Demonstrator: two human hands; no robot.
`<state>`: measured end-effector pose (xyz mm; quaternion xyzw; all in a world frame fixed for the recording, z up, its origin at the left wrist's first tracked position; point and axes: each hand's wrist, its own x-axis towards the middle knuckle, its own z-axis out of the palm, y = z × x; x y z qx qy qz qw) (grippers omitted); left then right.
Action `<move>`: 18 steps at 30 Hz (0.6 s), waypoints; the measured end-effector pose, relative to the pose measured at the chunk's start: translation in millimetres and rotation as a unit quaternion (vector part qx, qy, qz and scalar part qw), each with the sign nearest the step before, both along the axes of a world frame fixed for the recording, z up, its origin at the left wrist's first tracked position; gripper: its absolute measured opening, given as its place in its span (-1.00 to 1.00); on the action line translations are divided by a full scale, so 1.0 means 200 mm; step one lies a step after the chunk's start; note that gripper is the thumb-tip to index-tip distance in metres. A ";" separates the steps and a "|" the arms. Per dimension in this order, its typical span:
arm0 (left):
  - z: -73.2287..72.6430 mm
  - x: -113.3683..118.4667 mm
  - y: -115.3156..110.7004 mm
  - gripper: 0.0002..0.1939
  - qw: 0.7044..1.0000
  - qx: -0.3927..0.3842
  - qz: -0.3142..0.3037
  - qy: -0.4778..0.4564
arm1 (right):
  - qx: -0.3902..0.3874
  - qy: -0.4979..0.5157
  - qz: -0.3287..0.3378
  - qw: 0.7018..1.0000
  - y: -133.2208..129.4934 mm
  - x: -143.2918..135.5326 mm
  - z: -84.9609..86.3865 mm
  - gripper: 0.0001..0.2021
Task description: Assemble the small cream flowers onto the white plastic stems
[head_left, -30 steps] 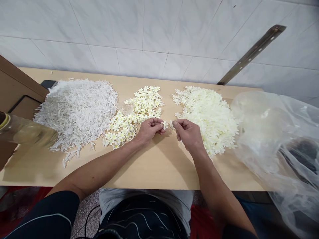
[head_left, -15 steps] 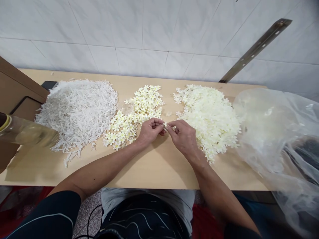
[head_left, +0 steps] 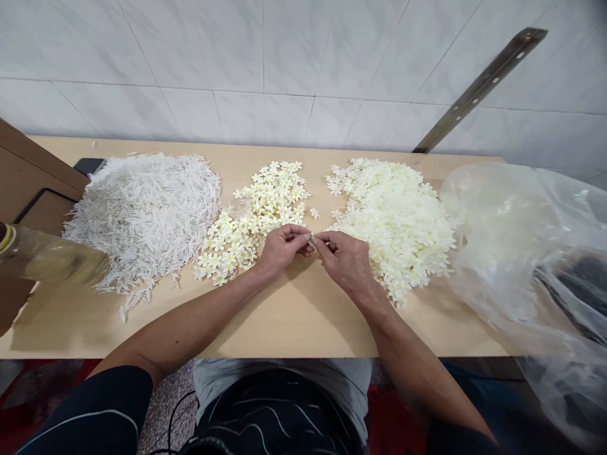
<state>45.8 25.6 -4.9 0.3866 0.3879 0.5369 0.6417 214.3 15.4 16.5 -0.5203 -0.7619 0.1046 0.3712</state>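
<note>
My left hand (head_left: 284, 248) and my right hand (head_left: 347, 258) meet over the middle of the table, fingertips pinched together. Between them is a tiny pale artificial flower (head_left: 312, 237), mostly covered by the fingers. Just left of and behind my left hand spreads a heap of cream flowers with yellow centres (head_left: 277, 193). Beside my right hand lies a bigger pile of pale cream flowers (head_left: 398, 221). One loose flower (head_left: 314, 213) rests on the table behind the fingertips. At the left is a mound of thin white plastic pieces (head_left: 152, 215).
A clear plastic bag (head_left: 502, 234) covers the right end of the wooden table (head_left: 294, 322). A clear jar-like container (head_left: 57, 256) juts in from the left, near a brown box (head_left: 38, 170). A metal bracket (head_left: 478, 91) leans by the tiled wall (head_left: 237, 57).
My hands stay pinched together, and less of the flower shows between the fingers. The loose flower behind them, faint and blurred before, is now distinct. The whole view has shifted slightly.
</note>
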 end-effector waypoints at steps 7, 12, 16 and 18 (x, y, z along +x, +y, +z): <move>-0.01 0.00 0.01 -0.63 0.999 -0.015 -0.007 -0.032 | -0.079 0.035 0.006 0.996 -0.01 -0.01 0.01 -0.77; -0.02 -0.01 0.02 -0.63 0.998 -0.016 -0.023 -0.049 | -0.077 0.038 -0.012 0.996 -0.02 -0.03 0.01 -0.79; -0.02 -0.01 0.02 -0.63 0.998 -0.016 -0.030 -0.052 | -0.098 0.058 -0.010 0.993 -0.02 -0.03 0.00 -0.80; -0.02 -0.02 0.02 -0.63 0.998 -0.016 -0.033 -0.055 | -0.112 0.072 -0.013 0.991 -0.02 -0.04 0.00 -0.80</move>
